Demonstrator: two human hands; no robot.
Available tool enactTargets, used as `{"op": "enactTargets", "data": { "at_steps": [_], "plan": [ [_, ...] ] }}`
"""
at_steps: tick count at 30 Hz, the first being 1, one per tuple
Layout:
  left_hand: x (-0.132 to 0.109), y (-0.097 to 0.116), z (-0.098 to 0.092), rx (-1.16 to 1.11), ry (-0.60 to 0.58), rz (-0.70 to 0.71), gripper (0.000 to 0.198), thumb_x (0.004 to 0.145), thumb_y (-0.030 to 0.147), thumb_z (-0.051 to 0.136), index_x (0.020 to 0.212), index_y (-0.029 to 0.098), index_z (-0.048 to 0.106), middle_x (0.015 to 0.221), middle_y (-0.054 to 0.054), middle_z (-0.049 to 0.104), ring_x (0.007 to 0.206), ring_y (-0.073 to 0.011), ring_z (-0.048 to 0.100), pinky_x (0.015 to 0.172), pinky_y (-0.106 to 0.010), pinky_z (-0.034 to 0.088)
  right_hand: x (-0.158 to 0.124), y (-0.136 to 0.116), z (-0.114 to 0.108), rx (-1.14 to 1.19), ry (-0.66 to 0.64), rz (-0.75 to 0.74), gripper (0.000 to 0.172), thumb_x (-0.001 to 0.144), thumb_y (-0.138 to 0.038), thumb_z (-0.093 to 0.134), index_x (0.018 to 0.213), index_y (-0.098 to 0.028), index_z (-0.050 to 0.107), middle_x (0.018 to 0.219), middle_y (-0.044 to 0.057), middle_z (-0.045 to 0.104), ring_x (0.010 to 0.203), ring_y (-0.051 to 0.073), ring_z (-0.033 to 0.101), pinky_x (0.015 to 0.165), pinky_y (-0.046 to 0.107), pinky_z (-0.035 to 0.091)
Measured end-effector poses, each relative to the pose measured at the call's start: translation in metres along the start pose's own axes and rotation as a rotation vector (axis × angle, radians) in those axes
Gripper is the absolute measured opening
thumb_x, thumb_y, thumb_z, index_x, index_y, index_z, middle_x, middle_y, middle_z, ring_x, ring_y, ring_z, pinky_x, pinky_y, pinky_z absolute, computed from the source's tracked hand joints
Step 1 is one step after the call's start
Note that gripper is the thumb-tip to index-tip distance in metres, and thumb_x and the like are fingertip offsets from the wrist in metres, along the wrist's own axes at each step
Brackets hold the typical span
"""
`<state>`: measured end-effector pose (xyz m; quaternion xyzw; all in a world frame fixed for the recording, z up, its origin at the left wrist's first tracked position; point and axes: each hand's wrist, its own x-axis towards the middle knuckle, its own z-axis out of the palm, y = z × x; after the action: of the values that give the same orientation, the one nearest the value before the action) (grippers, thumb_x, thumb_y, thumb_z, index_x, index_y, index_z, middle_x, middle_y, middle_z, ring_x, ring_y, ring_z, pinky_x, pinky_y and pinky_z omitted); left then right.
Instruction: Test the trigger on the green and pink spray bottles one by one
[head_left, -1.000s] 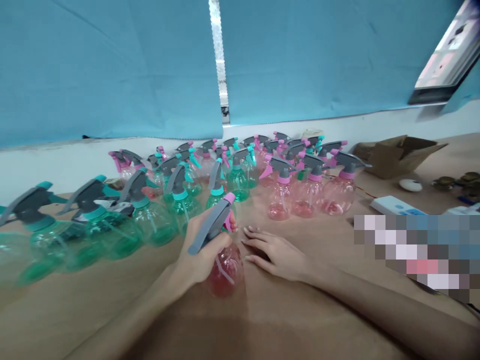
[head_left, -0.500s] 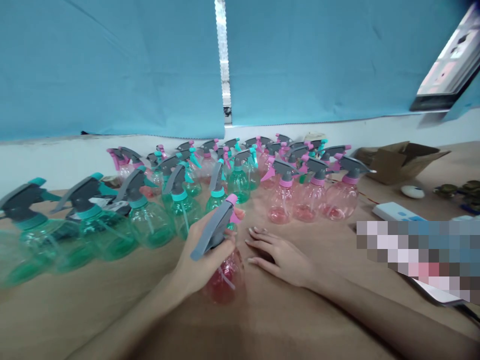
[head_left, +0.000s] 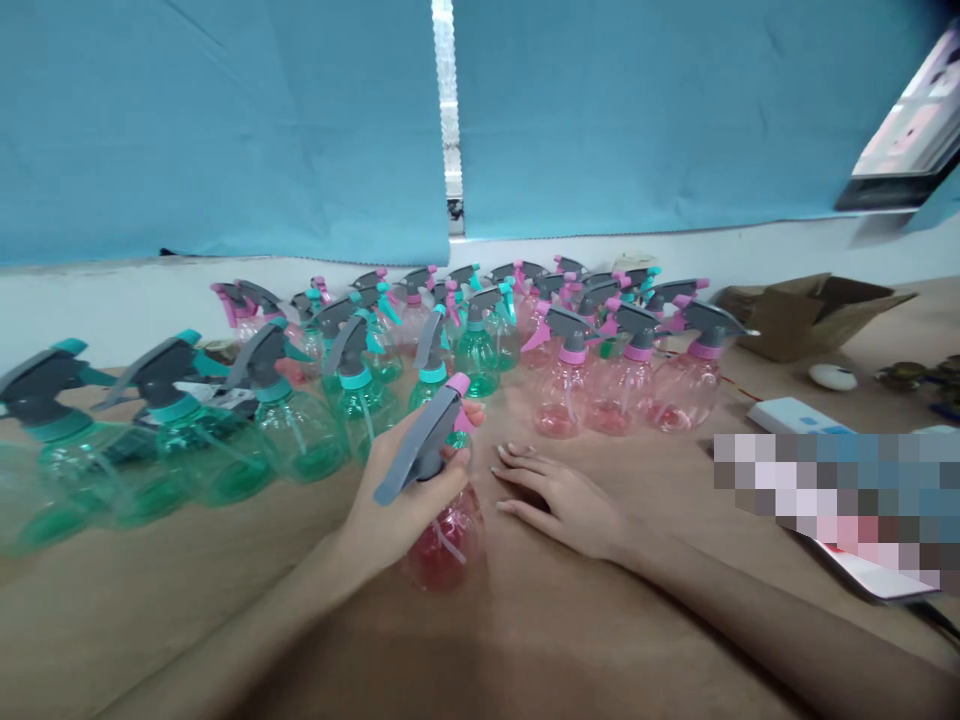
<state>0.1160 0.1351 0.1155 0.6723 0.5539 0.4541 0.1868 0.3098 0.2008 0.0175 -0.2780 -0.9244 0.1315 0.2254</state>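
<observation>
My left hand (head_left: pixel 397 505) is wrapped round the neck of a pink spray bottle (head_left: pixel 444 545) with a grey trigger head (head_left: pixel 416 446); the bottle stands on the brown table (head_left: pixel 600 640) in front of me. Just to its right, my right hand (head_left: pixel 559 495) lies flat on the table with its fingers stretched out and nothing in it. Behind both hands stand several green spray bottles (head_left: pixel 300 425) on the left and several pink spray bottles (head_left: pixel 622 385) on the right.
A blue curtain (head_left: pixel 225 120) hangs behind the table. At the right are an open cardboard box (head_left: pixel 806 310), a small white oval object (head_left: pixel 832 377), a white flat device (head_left: pixel 795 415) and a blurred-out patch. A screen (head_left: pixel 911 140) shows at the top right.
My left hand and the pink bottle stay in place; the forefinger has curled a little over the trigger. The view has shifted slightly. My right hand stays flat.
</observation>
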Motion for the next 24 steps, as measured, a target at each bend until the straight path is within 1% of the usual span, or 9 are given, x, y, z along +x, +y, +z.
{"op": "enactTargets", "data": {
  "at_steps": [3, 8, 13, 18, 20, 22, 24],
  "plan": [
    [0.0000, 0.0000, 0.0006, -0.003, -0.019, 0.028, 0.029, 0.074, 0.018, 0.055, 0.102, 0.024, 0.058, 0.076, 0.002, 0.062, 0.061, -0.0137, 0.056, 0.057, -0.025, 0.046, 0.0001, 0.0002, 0.0001, -0.014, 0.006, -0.002, 0.048, 0.091, -0.046, 0.042, 0.127, -0.017, 0.051, 0.137, 0.009, 0.046, 0.129, 0.022, 0.038, 0.106, 0.041, 0.033],
    [-0.0023, 0.0008, 0.0012, 0.094, 0.062, 0.029, 0.013, 0.074, 0.024, 0.056, 0.087, 0.022, 0.060, 0.065, 0.003, 0.058, 0.057, -0.0134, 0.055, 0.053, -0.024, 0.045, 0.0001, -0.0004, -0.0002, -0.016, 0.003, 0.008, 0.048, 0.090, -0.047, 0.042, 0.128, -0.018, 0.051, 0.136, 0.009, 0.046, 0.128, 0.022, 0.038, 0.106, 0.042, 0.033],
    [-0.0040, 0.0029, 0.0008, 0.121, 0.077, 0.051, 0.018, 0.075, 0.024, 0.056, 0.092, 0.022, 0.059, 0.063, 0.004, 0.056, 0.054, -0.0122, 0.052, 0.052, -0.024, 0.044, 0.0000, -0.0004, 0.0001, 0.014, 0.007, 0.016, 0.047, 0.090, -0.047, 0.042, 0.127, -0.019, 0.051, 0.137, 0.009, 0.046, 0.128, 0.022, 0.039, 0.106, 0.043, 0.033],
    [-0.0048, 0.0030, -0.0018, 0.096, 0.036, 0.051, 0.020, 0.078, 0.023, 0.053, 0.098, 0.022, 0.057, 0.068, 0.002, 0.054, 0.066, -0.0156, 0.056, 0.063, -0.028, 0.046, 0.0002, 0.0000, -0.0007, 0.041, 0.005, 0.011, 0.047, 0.090, -0.046, 0.043, 0.128, -0.019, 0.051, 0.136, 0.009, 0.046, 0.128, 0.023, 0.038, 0.106, 0.043, 0.032],
    [-0.0054, 0.0020, -0.0027, 0.110, 0.052, 0.048, 0.014, 0.079, 0.023, 0.053, 0.093, 0.022, 0.057, 0.068, 0.002, 0.054, 0.066, -0.0158, 0.055, 0.063, -0.028, 0.046, 0.0002, -0.0001, -0.0013, 0.043, 0.004, 0.011, 0.047, 0.090, -0.046, 0.043, 0.128, -0.019, 0.051, 0.137, 0.008, 0.046, 0.128, 0.023, 0.038, 0.106, 0.043, 0.032],
    [-0.0061, 0.0006, -0.0032, 0.126, 0.077, 0.034, 0.008, 0.079, 0.025, 0.054, 0.086, 0.022, 0.057, 0.068, 0.002, 0.054, 0.063, -0.0152, 0.054, 0.059, -0.027, 0.046, 0.0001, 0.0002, -0.0015, 0.052, 0.006, 0.007, 0.046, 0.090, -0.046, 0.043, 0.128, -0.020, 0.050, 0.137, 0.008, 0.046, 0.129, 0.023, 0.038, 0.106, 0.044, 0.032],
    [-0.0065, -0.0007, -0.0032, 0.117, 0.079, 0.028, 0.009, 0.080, 0.027, 0.054, 0.087, 0.023, 0.057, 0.068, 0.002, 0.054, 0.062, -0.0150, 0.053, 0.057, -0.027, 0.045, -0.0001, 0.0006, -0.0013, 0.056, 0.006, 0.008, 0.046, 0.090, -0.046, 0.043, 0.128, -0.021, 0.050, 0.137, 0.008, 0.046, 0.128, 0.023, 0.038, 0.106, 0.045, 0.033]
  ]
}}
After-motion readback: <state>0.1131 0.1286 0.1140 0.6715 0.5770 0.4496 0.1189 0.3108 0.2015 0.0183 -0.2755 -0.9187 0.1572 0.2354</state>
